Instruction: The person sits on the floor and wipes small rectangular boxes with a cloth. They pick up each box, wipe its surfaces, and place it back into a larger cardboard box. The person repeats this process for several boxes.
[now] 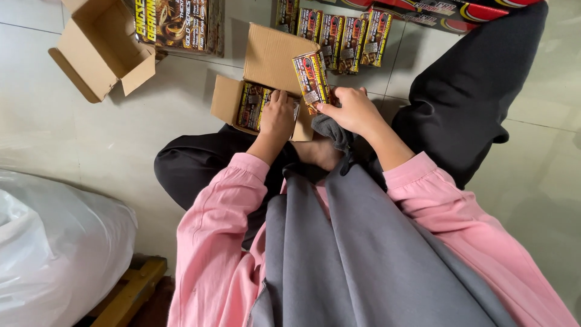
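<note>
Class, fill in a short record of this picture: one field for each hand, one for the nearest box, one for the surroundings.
Left hand: rests inside the small open brown cardboard carton, on packets there.
Right hand: grips a small printed red and black packet, raised above the carton.
Floor: pale tiles.
Nearby: a row of similar packets; an empty open cardboard box; a white plastic sack.

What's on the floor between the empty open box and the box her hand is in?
Nothing: in the head view, only bare floor tile lies between the empty box and the box under the left hand.

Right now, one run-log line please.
left hand: inside open carton | right hand: holds small printed box | spare boxes row: floor beyond
</note>
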